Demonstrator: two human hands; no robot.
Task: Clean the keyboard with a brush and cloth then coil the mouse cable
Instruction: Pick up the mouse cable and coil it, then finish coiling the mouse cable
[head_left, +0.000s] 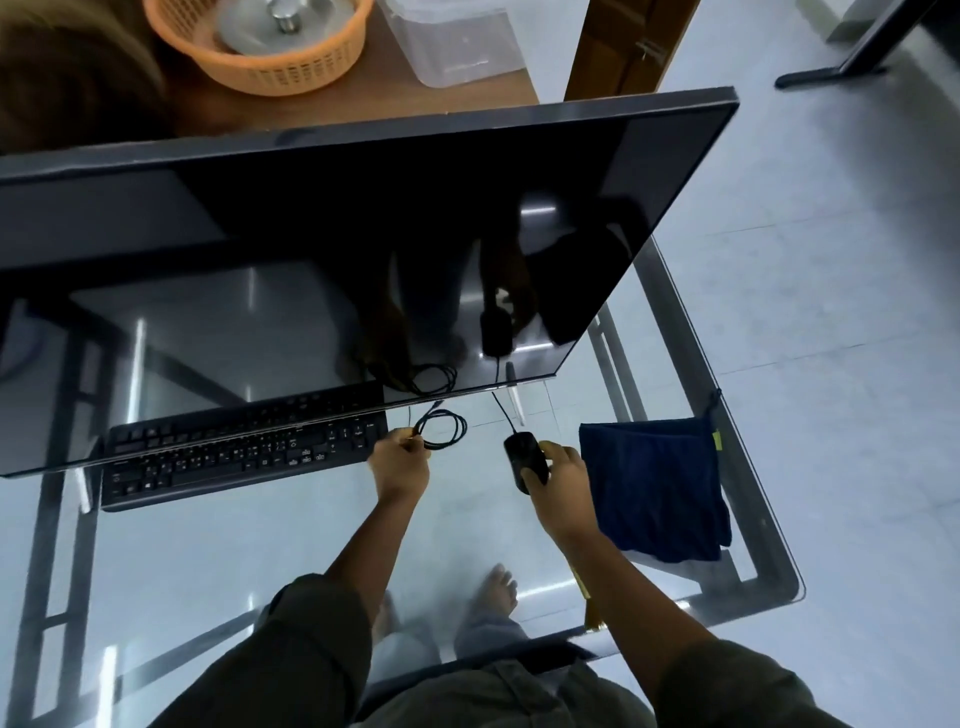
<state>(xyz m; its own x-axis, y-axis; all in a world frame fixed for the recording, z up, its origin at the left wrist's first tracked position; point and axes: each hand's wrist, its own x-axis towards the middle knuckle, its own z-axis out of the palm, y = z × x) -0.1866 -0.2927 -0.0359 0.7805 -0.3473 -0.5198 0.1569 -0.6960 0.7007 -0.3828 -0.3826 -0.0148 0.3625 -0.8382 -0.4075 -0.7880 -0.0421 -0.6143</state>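
Observation:
A black keyboard (244, 457) lies on the glass table (748, 561), partly under the monitor's lower edge. My left hand (401, 465) pinches a small coil of black mouse cable (441, 428) just right of the keyboard. My right hand (563, 480) grips the black mouse (524, 460); the cable runs from the mouse's front up toward the monitor. A dark blue cloth (654, 488) lies flat to the right of the mouse. A yellowish brush (587, 603) lies near the table's front edge, partly hidden by my right forearm.
A large dark monitor (337, 249) tilts over the back of the table. Behind it a wooden surface holds an orange basket (260, 57) and a clear plastic box (457, 47). My bare feet show through the glass. Tiled floor lies to the right.

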